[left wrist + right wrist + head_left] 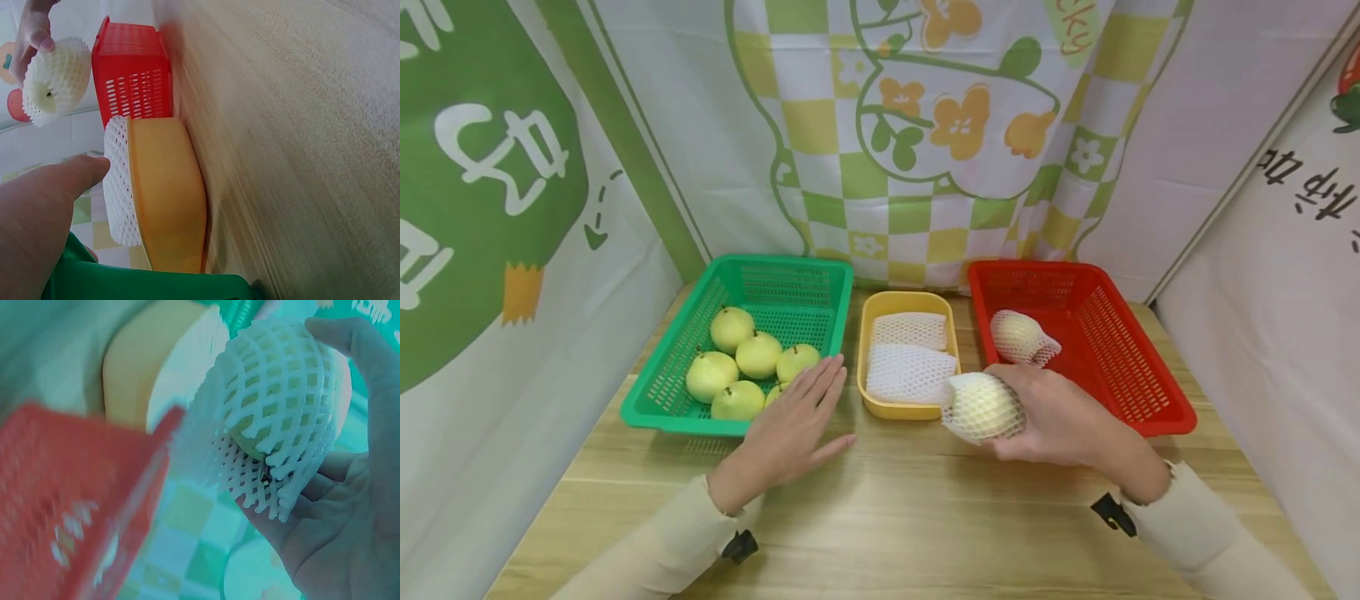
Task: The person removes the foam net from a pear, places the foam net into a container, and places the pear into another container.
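My right hand [1060, 419] grips a pale pear in a white foam net [982, 408], above the table at the front left corner of the red basket [1150, 417]. In the right wrist view the pear's stem [265, 474] shows inside the open end of the net. My left hand [793, 425], fingers straight and thumb spread, is over the front right corner of the green basket [647, 410] and holds nothing. Several bare yellow-green pears [758, 354] lie in that basket, one partly hidden by the fingers.
Between the baskets stands a yellow tray [910, 411] with flat white foam nets [910, 373] in it. Another netted pear [1021, 337] lies at the left side of the red basket. A checkered cloth [910, 200] hangs behind the wooden table [895, 517].
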Available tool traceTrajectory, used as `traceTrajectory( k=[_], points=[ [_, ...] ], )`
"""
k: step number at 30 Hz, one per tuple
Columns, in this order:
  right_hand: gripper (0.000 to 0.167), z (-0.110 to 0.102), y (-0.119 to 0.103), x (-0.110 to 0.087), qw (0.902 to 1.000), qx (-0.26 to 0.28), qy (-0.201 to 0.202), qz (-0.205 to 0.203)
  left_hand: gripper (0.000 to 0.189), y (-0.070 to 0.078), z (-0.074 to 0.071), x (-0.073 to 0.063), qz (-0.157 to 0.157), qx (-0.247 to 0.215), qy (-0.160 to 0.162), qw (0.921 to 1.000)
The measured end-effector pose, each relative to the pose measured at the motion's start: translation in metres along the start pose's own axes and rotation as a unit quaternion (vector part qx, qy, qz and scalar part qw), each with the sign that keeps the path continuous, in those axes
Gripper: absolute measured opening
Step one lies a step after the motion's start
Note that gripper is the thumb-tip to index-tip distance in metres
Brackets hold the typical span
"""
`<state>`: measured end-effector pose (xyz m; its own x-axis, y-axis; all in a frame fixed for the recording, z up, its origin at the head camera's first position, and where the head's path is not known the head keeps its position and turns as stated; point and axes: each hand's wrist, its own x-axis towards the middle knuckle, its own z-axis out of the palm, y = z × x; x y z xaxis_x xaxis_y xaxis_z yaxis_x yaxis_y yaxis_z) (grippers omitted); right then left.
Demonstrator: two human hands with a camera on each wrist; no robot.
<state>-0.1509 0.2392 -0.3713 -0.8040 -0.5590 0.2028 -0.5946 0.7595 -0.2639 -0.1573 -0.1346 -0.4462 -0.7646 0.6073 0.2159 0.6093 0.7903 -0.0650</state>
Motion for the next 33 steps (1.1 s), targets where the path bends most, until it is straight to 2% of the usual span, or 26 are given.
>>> traceTrajectory(
  k=[12, 18, 24, 27, 29, 31, 33],
  points=[
    [0.074, 0.055, -0.028, -0.002, 0.9982, 0.018, -0.045, -0.035, 0.091, -0.001, 0.0, 0.0, -0.001, 0.006, 0.0, 1.0],
    [0.072, 0.082, -0.031, -0.001, 0.9962, 0.029, -0.07, -0.043, 0.09, -0.001, 0.001, 0.0, 0.0, 0.001, 0.002, 1.0],
    [0.073, 0.097, -0.029, -0.003, 0.9962, 0.021, -0.066, -0.054, 0.092, 0.001, 0.0, 0.002, 0.006, 0.001, 0.001, 1.0],
    [0.073, 0.101, -0.027, -0.006, 0.9959, 0.027, -0.069, -0.053, 0.091, 0.007, -0.008, 0.002, 0.027, -0.003, 0.02, 0.9994],
    [0.074, 0.102, -0.026, -0.007, 0.9957, 0.033, -0.069, -0.051, 0.087, 0.013, -0.015, 0.002, 0.057, -0.026, 0.045, 0.997],
    [0.077, 0.103, -0.025, -0.009, 0.9956, 0.038, -0.071, -0.047, 0.081, 0.019, -0.021, 0.001, 0.094, -0.071, 0.069, 0.9906],
    [0.08, 0.103, -0.024, -0.01, 0.9955, 0.043, -0.072, -0.045, 0.073, 0.025, -0.025, -0.001, 0.127, -0.126, 0.082, 0.9806]
  ],
)
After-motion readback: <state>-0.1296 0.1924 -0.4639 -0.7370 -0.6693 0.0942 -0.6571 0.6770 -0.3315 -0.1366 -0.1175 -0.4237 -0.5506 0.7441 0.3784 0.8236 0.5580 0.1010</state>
